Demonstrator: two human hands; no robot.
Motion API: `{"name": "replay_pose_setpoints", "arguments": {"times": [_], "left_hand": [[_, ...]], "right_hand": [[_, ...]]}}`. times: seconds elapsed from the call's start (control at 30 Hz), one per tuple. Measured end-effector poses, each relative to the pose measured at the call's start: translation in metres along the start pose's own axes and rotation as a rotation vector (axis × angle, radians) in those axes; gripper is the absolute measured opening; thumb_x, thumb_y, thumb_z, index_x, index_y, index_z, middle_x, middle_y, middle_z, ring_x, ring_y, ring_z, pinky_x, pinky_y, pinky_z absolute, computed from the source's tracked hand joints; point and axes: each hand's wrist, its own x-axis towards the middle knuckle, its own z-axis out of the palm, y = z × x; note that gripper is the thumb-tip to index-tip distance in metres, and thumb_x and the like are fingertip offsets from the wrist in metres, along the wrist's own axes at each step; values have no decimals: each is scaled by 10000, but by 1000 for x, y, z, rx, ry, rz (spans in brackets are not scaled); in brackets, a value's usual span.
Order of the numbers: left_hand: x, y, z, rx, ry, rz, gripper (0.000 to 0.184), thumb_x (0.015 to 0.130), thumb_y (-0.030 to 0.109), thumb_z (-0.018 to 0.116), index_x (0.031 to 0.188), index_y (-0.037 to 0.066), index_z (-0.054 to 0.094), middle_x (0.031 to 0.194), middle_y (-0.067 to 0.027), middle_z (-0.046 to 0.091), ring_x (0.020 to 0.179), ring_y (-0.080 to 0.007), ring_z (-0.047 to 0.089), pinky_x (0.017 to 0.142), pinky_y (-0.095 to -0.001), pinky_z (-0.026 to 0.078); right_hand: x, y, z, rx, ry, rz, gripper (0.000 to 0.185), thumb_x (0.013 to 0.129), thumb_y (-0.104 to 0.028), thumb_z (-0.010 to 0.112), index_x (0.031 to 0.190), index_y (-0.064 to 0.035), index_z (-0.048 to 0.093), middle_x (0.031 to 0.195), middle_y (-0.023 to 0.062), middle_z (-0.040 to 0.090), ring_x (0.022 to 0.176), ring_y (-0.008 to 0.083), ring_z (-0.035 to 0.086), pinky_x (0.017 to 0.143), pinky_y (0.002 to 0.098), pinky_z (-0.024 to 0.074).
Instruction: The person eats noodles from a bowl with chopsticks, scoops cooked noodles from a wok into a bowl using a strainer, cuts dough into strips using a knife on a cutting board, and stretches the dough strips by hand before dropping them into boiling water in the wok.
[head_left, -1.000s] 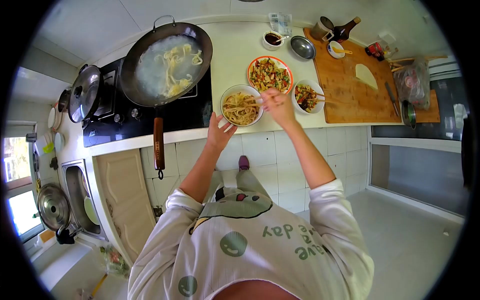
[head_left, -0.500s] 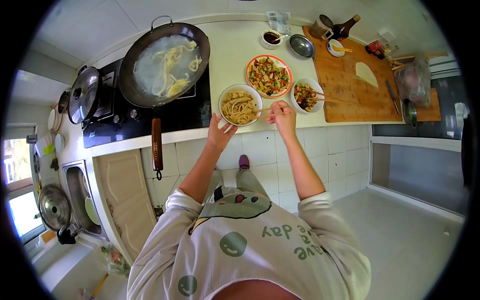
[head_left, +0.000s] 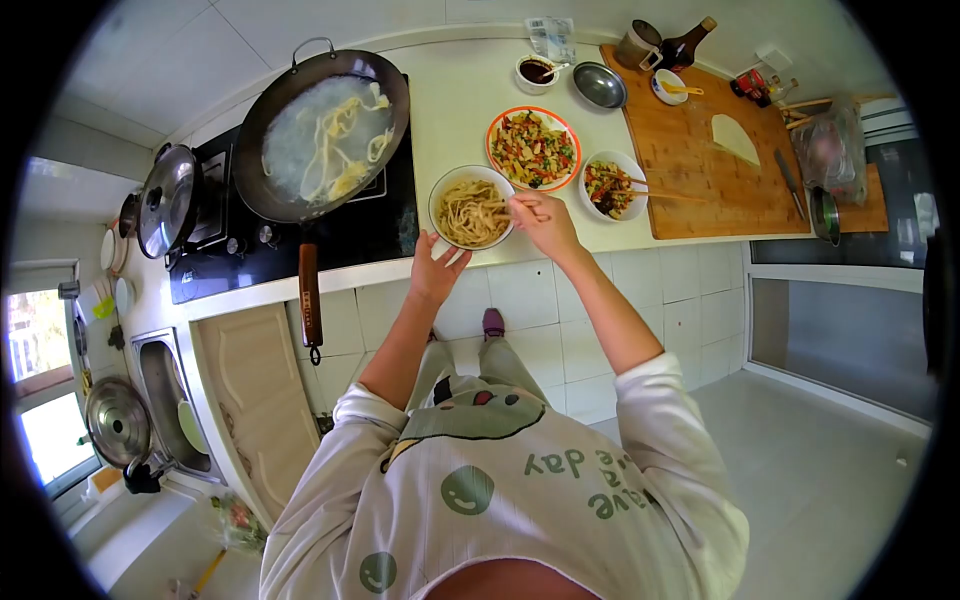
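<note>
- The pale counter (head_left: 450, 90) runs across the scene beyond the person's hands.
- A wooden board (head_left: 690, 150) lies toward its right end.
- The dark wok (head_left: 254, 155) sits on the cooktop at the left, with pale strands in cloudy liquid.
- An orange-rimmed plate (head_left: 490, 140) of chopped vegetables stands near the middle of the counter.
- The noodle bowl (head_left: 455, 176) is at the counter's front edge, between the cooktop and the vegetables; whether it rests there or is lifted slightly, I cannot tell.
- A white bowl (head_left: 612, 157) of vegetables is just beside the plate, chopsticks leaning out over the board.
- The right hand (head_left: 545, 222) is closed, fingers curled in a narrow grip at the noodle bowl's right rim.
- The left hand (head_left: 440, 270) is spread fairly wide, fingers and thumb against the noodle bowl's near left side.
- Noodles (head_left: 468, 215) fill much of that bowl.
- The gripped chopsticks (head_left: 506, 213) reach into them, mostly hidden by the right fingers.
</note>
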Motion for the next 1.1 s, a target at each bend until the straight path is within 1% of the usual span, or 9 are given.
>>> {"name": "replay_pose_setpoints", "arguments": {"times": [0.1, 0.17, 0.3, 0.43, 0.7, 0.9, 0.93, 1.03, 1.1], "left_hand": [[1, -5, 2, 66, -54, 48, 489, 989, 370, 337, 1359, 65, 243, 1356, -132, 294, 1265, -367, 339, 993, -527, 401], [-7, -1, 10, 40, -4, 19, 523, 988, 375, 343, 1379, 54, 211, 1376, -134, 271, 1270, -370, 330, 993, -523, 401], [-6, -1, 5, 13, -4, -29, 615, 982, 385, 365, 1423, 35, 118, 1421, -133, 207, 1283, -384, 300, 999, -519, 390], [-9, -1, 10, 19, 28, 7, 615, 984, 396, 346, 1423, 28, 120, 1422, -134, 206, 1290, -381, 289, 1007, -520, 380], [3, -12, 2, -20, -15, 25, 572, 987, 382, 339, 1399, 27, 161, 1392, -139, 261, 1290, -380, 292, 1040, -488, 360], [-4, -15, 11, -55, 56, 32, 505, 982, 344, 375, 1357, 27, 253, 1365, -157, 313, 1277, -364, 317, 1033, -479, 377], [5, -19, 1, -56, 54, 33, 505, 982, 344, 375, 1357, 27, 253, 1365, -157, 313, 1277, -364, 317, 1033, -479, 377], [22, -24, -22, 2, -38, 18, 499, 911, 374, 530, 1277, 109, 319, 1210, -211, 365, 1036, -333, 509, 923, -443, 475], [16, -24, -12, 190, 20, 105, 471, 908, 305, 556, 1273, 130, 315, 1184, -184, 401, 972, -325, 563, 885, -432, 501]], "right_hand": [[4, -22, 1, -318, -31, -353, 193, 913, -161, 570, 917, 21, 634, 792, 64, 651, 672, 105, 604, 605, 235, 493], [5, -32, -9, -51, -9, -138, 206, 913, -172, 572, 902, 24, 633, 777, 53, 642, 664, 100, 598, 601, 229, 490], [32, 2, -16, -123, 164, -200, 185, 917, -168, 568, 919, 7, 629, 766, 45, 634, 632, 92, 588, 594, 218, 486], [22, 3, 5, 61, -34, 57, 188, 916, -166, 564, 930, 11, 626, 756, 55, 635, 630, 93, 602, 585, 227, 507], [30, 38, 1, -23, 6, -101, 187, 918, -169, 556, 955, -4, 636, 716, 49, 631, 586, 99, 606, 548, 223, 504], [15, -32, -37, -118, 156, -92, 168, 919, -148, 540, 895, -1, 617, 692, 56, 609, 539, 102, 589, 484, 226, 493], [16, -27, -41, -125, 118, 84, 173, 921, -156, 538, 900, -4, 617, 686, 60, 603, 536, 108, 590, 477, 227, 494], [15, 20, -37, -107, 94, 233, 208, 928, -183, 528, 891, 4, 610, 681, 72, 587, 530, 142, 601, 471, 247, 513], [0, 43, -28, 526, 341, 347, 232, 932, -200, 518, 894, 15, 595, 707, 95, 594, 532, 172, 612, 480, 274, 535]]}}
